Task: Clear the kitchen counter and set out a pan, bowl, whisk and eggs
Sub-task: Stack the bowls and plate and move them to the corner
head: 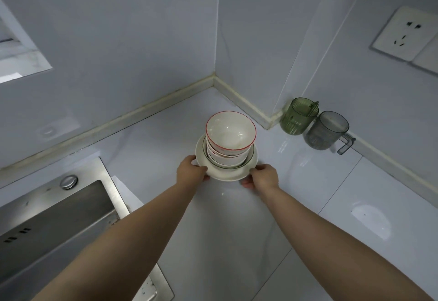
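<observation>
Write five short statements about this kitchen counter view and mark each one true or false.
1. The left hand and the right hand both grip the plate under the bowls. True.
2. The top bowl has a blue rim. False: its rim is red.
3. The green cup stands nearer the wall corner than the grey cup. True.
4. The sink is on the person's right. False: it is on the left.
5. The grey cup lies on its side. False: it stands upright beside the green cup.
</observation>
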`<move>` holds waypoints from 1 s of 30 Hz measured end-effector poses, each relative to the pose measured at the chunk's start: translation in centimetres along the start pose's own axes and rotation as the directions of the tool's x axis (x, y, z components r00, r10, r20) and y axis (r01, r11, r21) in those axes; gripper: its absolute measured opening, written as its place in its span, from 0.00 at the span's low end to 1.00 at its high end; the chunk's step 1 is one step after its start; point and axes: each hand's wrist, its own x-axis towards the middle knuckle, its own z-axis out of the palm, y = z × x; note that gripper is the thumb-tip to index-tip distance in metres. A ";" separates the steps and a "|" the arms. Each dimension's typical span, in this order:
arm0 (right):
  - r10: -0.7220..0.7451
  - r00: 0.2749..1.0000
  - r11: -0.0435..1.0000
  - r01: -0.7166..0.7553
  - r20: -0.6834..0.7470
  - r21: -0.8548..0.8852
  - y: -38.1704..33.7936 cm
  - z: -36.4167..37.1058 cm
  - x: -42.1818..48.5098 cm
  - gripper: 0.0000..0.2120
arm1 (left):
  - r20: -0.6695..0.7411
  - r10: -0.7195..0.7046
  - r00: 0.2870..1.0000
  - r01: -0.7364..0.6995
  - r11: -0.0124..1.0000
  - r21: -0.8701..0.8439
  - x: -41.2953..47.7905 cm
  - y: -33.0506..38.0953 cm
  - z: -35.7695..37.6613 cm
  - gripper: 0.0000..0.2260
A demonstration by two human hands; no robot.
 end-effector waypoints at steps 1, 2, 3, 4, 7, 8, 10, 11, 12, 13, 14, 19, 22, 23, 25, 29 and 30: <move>0.010 1.000 1.000 -0.010 -0.006 0.010 0.0 0.2 -0.1 0.07 | -0.028 -0.022 0.999 0.021 0.999 -0.024 -0.1 0.0 0.2 0.18; 0.015 1.000 1.000 -0.014 -0.023 0.020 0.2 0.3 0.1 0.08 | -0.051 -0.043 0.998 0.042 0.999 -0.034 -0.1 0.0 0.4 0.17; 0.025 0.999 1.000 -0.024 -0.042 0.020 0.0 0.4 0.2 0.08 | -0.068 -0.056 0.996 0.054 0.998 -0.037 0.1 0.0 0.5 0.16; 0.027 0.998 0.999 -0.026 -0.059 0.019 0.0 0.5 0.6 0.09 | -0.080 -0.058 0.995 0.055 0.998 -0.038 0.3 0.0 0.6 0.15; 0.035 0.996 0.999 -0.034 -0.086 0.006 -0.4 0.8 1.1 0.08 | -0.092 -0.051 0.994 0.046 0.997 -0.061 1.0 0.5 0.6 0.13; 0.034 0.995 0.999 -0.034 -0.091 0.001 -0.6 1.1 1.5 0.08 | -0.093 -0.049 0.994 0.042 0.996 -0.075 1.4 0.8 0.6 0.12; 0.037 0.994 0.999 -0.035 -0.098 0.021 -1.3 1.4 2.2 0.08 | -0.096 -0.044 0.994 0.035 0.995 -0.096 2.1 1.3 0.5 0.10; 0.040 0.994 0.999 -0.037 -0.099 0.033 -1.8 1.6 2.6 0.08 | -0.097 -0.045 0.994 0.035 0.994 -0.105 2.5 1.7 0.5 0.10; 0.037 0.994 0.999 -0.034 -0.100 0.036 -2.1 1.7 3.1 0.08 | -0.098 -0.048 0.994 0.037 0.993 -0.113 2.9 2.0 0.5 0.09; 0.040 0.995 0.999 -0.037 -0.092 0.033 -2.6 2.0 3.7 0.07 | -0.099 -0.055 0.994 0.042 0.991 -0.127 3.4 2.3 0.5 0.09; 0.038 0.996 0.999 -0.035 -0.084 0.035 -2.9 2.2 4.2 0.07 | -0.102 -0.061 0.993 0.045 0.988 -0.147 3.8 2.6 0.6 0.08; 0.033 0.998 0.999 -0.031 -0.045 0.039 -4.8 3.2 7.4 0.06 | -0.127 -0.064 0.990 0.036 0.978 -0.207 6.4 4.1 0.8 0.10; 0.018 0.999 0.999 -0.017 -0.029 0.032 -5.8 3.9 9.3 0.05 | -0.150 -0.060 0.987 0.027 0.977 -0.211 8.2 4.9 0.9 0.09; 0.013 1.000 0.999 -0.012 -0.026 0.030 -6.5 4.4 10.1 0.05 | -0.152 -0.062 0.986 0.027 0.975 -0.220 9.2 5.4 0.9 0.09; 0.001 1.000 1.000 -0.001 -0.023 0.021 -7.2 4.8 11.0 0.05 | -0.151 -0.070 0.986 0.032 0.971 -0.238 10.5 5.8 0.9 0.10; -0.008 1.000 1.000 0.008 -0.011 -0.002 -9.0 5.7 13.2 0.07 | -0.158 -0.082 0.984 0.043 0.971 -0.234 12.8 7.1 1.1 0.11; -0.013 1.000 1.000 0.013 -0.012 -0.006 -9.4 5.9 13.8 0.07 | -0.160 -0.084 0.984 0.042 0.968 -0.249 13.3 7.4 1.0 0.11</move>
